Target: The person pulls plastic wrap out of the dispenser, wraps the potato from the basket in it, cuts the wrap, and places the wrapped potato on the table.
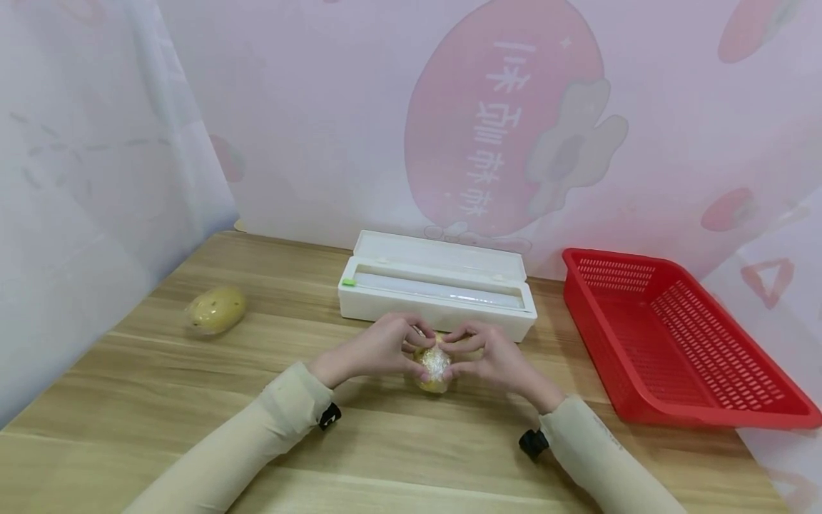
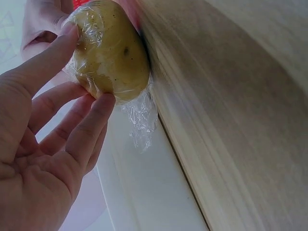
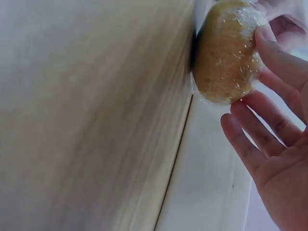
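Note:
A potato (image 1: 435, 370) in crinkled cling film rests on the table between both hands, just in front of the white box. My left hand (image 1: 390, 348) holds its left side, thumb near me and fingertips on the far side. From the right, my right hand (image 1: 491, 357) grips it in the same way, with thumb and fingers on the film. In the left wrist view, a loose tail of cling film (image 2: 142, 122) hangs off the potato (image 2: 113, 53). The right wrist view shows bunched, shiny film over the potato (image 3: 226, 53).
A white cling film box (image 1: 430, 314) stands behind the hands, lid raised, with a roll inside and a green tab at its left. Another film-covered potato (image 1: 217, 310) lies at the left. To the right is a red plastic basket (image 1: 642, 389). Printed cloth hangs behind the table.

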{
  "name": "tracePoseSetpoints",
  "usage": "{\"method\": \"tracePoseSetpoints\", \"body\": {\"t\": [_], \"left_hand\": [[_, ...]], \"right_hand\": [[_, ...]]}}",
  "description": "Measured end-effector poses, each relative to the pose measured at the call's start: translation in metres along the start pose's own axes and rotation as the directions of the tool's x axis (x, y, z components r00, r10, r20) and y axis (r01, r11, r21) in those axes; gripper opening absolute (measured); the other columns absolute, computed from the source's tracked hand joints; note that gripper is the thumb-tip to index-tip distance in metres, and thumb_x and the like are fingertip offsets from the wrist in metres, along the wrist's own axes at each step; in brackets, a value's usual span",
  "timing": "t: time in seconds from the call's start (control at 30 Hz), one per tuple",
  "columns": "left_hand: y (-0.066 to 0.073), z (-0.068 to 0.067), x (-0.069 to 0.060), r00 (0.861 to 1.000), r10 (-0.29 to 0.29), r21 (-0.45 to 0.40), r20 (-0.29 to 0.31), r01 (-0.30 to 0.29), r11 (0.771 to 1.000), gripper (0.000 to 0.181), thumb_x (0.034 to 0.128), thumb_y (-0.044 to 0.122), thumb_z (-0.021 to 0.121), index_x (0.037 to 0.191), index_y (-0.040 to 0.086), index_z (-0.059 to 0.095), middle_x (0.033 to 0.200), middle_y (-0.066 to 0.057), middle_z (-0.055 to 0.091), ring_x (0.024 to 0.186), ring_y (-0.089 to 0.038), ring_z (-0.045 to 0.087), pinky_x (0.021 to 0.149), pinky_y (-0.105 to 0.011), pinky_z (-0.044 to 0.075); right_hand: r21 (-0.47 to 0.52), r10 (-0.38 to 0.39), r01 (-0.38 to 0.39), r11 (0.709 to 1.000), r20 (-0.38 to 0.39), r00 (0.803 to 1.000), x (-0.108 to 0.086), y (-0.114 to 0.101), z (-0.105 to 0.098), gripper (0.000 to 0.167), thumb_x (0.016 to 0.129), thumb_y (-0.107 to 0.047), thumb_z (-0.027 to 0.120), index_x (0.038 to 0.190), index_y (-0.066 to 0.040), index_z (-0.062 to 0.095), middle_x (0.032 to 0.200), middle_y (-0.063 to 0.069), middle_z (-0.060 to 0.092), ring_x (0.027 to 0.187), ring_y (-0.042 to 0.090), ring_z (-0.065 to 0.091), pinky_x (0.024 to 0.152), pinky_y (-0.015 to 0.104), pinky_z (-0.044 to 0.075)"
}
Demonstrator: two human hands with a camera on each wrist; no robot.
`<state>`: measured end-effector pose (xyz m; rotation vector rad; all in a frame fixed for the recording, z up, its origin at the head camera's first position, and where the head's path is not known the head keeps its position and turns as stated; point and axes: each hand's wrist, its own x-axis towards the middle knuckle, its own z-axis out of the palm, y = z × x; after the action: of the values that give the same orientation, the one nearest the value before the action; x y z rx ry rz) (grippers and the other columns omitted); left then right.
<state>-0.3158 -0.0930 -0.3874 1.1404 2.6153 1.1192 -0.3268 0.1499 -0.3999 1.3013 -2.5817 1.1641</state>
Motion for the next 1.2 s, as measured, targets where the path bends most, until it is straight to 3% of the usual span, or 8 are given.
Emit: {"method": "tracePoseSetpoints", "body": {"t": [0.3, 0.53, 0.67, 0.73, 0.83, 0.93, 1.0, 1.2], "left_hand": [[-0.002, 0.002, -0.001, 1.000, 0.013, -0.005, 0.007, -0.013, 1.000, 0.053, 0.0735, 0.015, 0.088, 0.117, -0.006, 0.067, 0.119, -0.007, 0.061, 0.105, -0.024, 0.062, 0.082, -0.026, 0.053], [-0.005, -0.003, -0.003, 0.999, 0.034, 0.049, 0.016, -0.035, 0.998, 0.053, 0.0736, 0.018, 0.089, 0.117, -0.004, 0.069, 0.120, -0.006, 0.062, 0.104, -0.022, 0.063, 0.083, -0.028, 0.054], [-0.005, -0.011, -0.007, 0.999, 0.042, 0.148, 0.028, -0.046, 0.988, 0.058, 0.0731, 0.022, 0.089, 0.121, -0.002, 0.067, 0.121, -0.008, 0.061, 0.109, -0.025, 0.059, 0.088, -0.035, 0.051], [-0.005, -0.016, -0.009, 0.999, 0.018, 0.198, 0.034, -0.025, 0.980, 0.064, 0.0724, 0.025, 0.089, 0.125, -0.001, 0.065, 0.124, -0.009, 0.060, 0.112, -0.026, 0.057, 0.092, -0.039, 0.048], [-0.005, -0.023, -0.013, 0.999, -0.034, 0.242, 0.028, 0.027, 0.970, 0.066, 0.0726, 0.026, 0.089, 0.126, -0.002, 0.062, 0.126, -0.012, 0.058, 0.111, -0.028, 0.057, 0.095, -0.040, 0.047], [-0.004, -0.029, -0.013, 0.997, -0.074, 0.254, -0.014, 0.076, 0.964, 0.060, 0.0748, 0.021, 0.088, 0.123, -0.004, 0.064, 0.123, -0.015, 0.059, 0.106, -0.029, 0.061, 0.090, -0.037, 0.050], [-0.002, -0.031, -0.013, 0.996, -0.083, 0.256, -0.042, 0.091, 0.963, 0.050, 0.0786, 0.018, 0.085, 0.119, -0.004, 0.065, 0.120, -0.014, 0.061, 0.100, -0.029, 0.063, 0.085, -0.035, 0.052], [0.004, -0.032, -0.007, 0.999, -0.026, 0.265, -0.031, 0.033, 0.964, 0.027, 0.0869, 0.018, 0.077, 0.107, 0.001, 0.073, 0.108, -0.010, 0.069, 0.087, -0.022, 0.067, 0.078, -0.029, 0.054]], "right_hand": [[0.055, 0.086, -0.090, 0.994, 0.067, 0.994, 0.009, 0.007, -0.008, 0.027, 0.078, -0.018, 0.084, 0.104, -0.012, 0.078, 0.102, -0.006, 0.069, 0.099, 0.014, 0.061, 0.081, 0.030, 0.051], [0.045, 0.110, -0.110, 0.993, 0.007, 0.994, 0.014, 0.002, -0.005, 0.013, 0.084, -0.012, 0.080, 0.096, -0.010, 0.080, 0.096, -0.004, 0.071, 0.091, 0.014, 0.064, 0.073, 0.032, 0.054], [-0.029, 0.054, -0.053, 0.998, 0.025, 0.998, 0.015, -0.005, -0.003, 0.027, 0.083, -0.014, 0.081, 0.109, -0.010, 0.076, 0.113, -0.001, 0.069, 0.106, 0.016, 0.061, 0.086, 0.038, 0.052], [-0.075, 0.003, 0.002, 0.997, 0.073, 0.997, 0.016, -0.008, -0.002, 0.037, 0.084, -0.015, 0.080, 0.119, -0.008, 0.072, 0.126, 0.002, 0.064, 0.121, 0.021, 0.054, 0.100, 0.043, 0.044], [-0.126, -0.054, 0.073, 0.989, 0.149, 0.987, 0.016, -0.011, 0.000, 0.042, 0.087, -0.017, 0.077, 0.127, -0.007, 0.067, 0.134, 0.007, 0.059, 0.130, 0.026, 0.047, 0.106, 0.047, 0.037], [-0.168, -0.065, 0.096, 0.981, 0.177, 0.982, 0.016, -0.016, 0.002, 0.039, 0.089, -0.024, 0.076, 0.123, -0.008, 0.069, 0.125, 0.007, 0.065, 0.121, 0.023, 0.056, 0.100, 0.043, 0.044], [-0.189, -0.042, 0.072, 0.979, 0.160, 0.986, 0.018, -0.020, 0.001, 0.036, 0.088, -0.028, 0.076, 0.118, -0.009, 0.073, 0.114, 0.004, 0.069, 0.104, 0.018, 0.063, 0.087, 0.038, 0.051], [-0.163, 0.169, -0.149, 0.975, 0.116, 0.979, 0.024, -0.033, -0.003, 0.020, 0.087, -0.026, 0.078, 0.097, -0.009, 0.079, 0.079, -0.006, 0.069, 0.061, 0.012, 0.057, 0.053, 0.027, 0.048]]}}
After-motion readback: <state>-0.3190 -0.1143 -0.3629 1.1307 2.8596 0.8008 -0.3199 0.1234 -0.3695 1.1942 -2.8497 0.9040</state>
